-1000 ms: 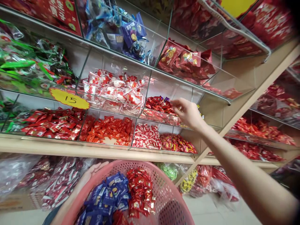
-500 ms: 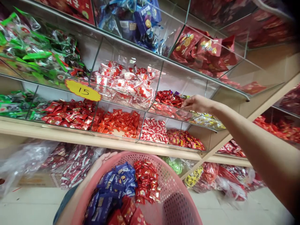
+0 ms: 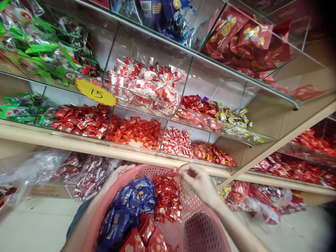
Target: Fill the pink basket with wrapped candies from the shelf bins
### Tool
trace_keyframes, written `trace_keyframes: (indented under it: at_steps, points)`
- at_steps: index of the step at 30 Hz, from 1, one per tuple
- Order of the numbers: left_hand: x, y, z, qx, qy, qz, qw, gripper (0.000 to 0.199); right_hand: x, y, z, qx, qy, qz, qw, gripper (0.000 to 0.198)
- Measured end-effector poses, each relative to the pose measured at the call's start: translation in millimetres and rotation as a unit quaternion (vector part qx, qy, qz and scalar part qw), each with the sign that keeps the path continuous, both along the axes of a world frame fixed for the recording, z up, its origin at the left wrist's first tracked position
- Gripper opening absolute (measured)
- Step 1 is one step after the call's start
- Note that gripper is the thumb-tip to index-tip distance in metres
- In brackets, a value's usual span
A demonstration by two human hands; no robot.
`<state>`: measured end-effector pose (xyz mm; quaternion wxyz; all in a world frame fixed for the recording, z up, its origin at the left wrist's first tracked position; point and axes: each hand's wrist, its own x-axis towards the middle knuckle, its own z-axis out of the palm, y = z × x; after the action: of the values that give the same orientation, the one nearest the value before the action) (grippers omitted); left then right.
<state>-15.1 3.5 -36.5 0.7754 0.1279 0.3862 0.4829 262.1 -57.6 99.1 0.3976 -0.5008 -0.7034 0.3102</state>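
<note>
A pink perforated plastic basket (image 3: 204, 232) is in front of me, with my left forearm along its left side. My left hand (image 3: 119, 175) rests against the outside of its far rim, fingers stretched out. Above the basket's far right side, my right hand (image 3: 195, 178) pinches a red wrapped candy (image 3: 172, 172), partly blurred, close over the other candies. Inside lie blue-purple packets (image 3: 136, 197), a heap of small red wrapped candies (image 3: 167, 199) and larger red packets (image 3: 147, 229).
Clear-fronted shelf bins hold red-and-white candies (image 3: 147, 85), red candies (image 3: 196, 106), yellow-wrapped candies (image 3: 233, 115), orange-red candies (image 3: 139, 131) and green packets (image 3: 39, 47). A yellow price tag (image 3: 96, 92) reads 15. Bagged sweets (image 3: 90, 178) sit below the wooden ledge (image 3: 78, 141).
My right hand has come down from the middle-shelf bin of red candies to the basket, pinching a red candy. My left hand stays at the rim. The view has shifted slightly.
</note>
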Motion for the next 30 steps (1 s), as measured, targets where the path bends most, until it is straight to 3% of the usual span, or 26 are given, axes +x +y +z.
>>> trace_keyframes:
  at_steps: [2, 4, 8, 11, 14, 18, 22, 26, 28, 30]
  points:
    - [1.7, -2.3, 7.1, -0.008, 0.009, 0.009, 1.000, 0.026, -7.0, 8.1, -46.3, -0.099, 0.047, -0.026, 0.994, 0.025]
    - [2.6, -3.7, 12.0, -0.014, 0.012, 0.014, 1.000, 0.028, -12.7, 16.2, -78.3, -0.152, 0.090, -0.054, 0.983, 0.027]
    - [3.5, -3.8, 15.7, -0.033, 0.020, 0.019, 0.999, 0.037, -20.5, 26.6, -105.4, -0.189, 0.118, -0.095, 0.970, 0.024]
    - [5.1, -5.4, 19.7, -0.038, 0.024, 0.028, 0.999, 0.041, -24.4, 29.0, -110.8, -0.160, 0.081, -0.109, 0.978, 0.015]
    - [7.4, -9.5, 27.4, -0.029, 0.021, 0.032, 0.999, 0.044, -25.8, 26.6, -110.5, -0.060, -0.033, -0.114, 0.991, 0.007]
    - [9.4, -13.7, 35.6, -0.028, 0.023, 0.029, 0.999, 0.045, -24.6, 18.5, -99.3, 0.039, -0.179, -0.064, 0.981, 0.010]
    - [9.0, -13.3, 34.7, -0.020, 0.015, 0.024, 0.999, 0.045, -27.9, 14.7, -87.8, 0.114, -0.342, 0.059, 0.931, 0.024]
    - [7.5, -12.0, 29.0, -0.024, 0.014, 0.021, 0.999, 0.044, -39.1, 19.9, -90.8, 0.146, -0.467, 0.100, 0.866, 0.017]
    - [5.9, -11.2, 24.9, -0.017, 0.013, 0.015, 1.000, 0.042, -43.3, 22.8, -93.6, 0.147, -0.492, 0.107, 0.852, 0.010]
    - [3.7, -9.9, 19.3, -0.008, 0.010, 0.012, 1.000, 0.037, -43.4, 23.6, -93.6, 0.147, -0.485, 0.108, 0.855, 0.013]
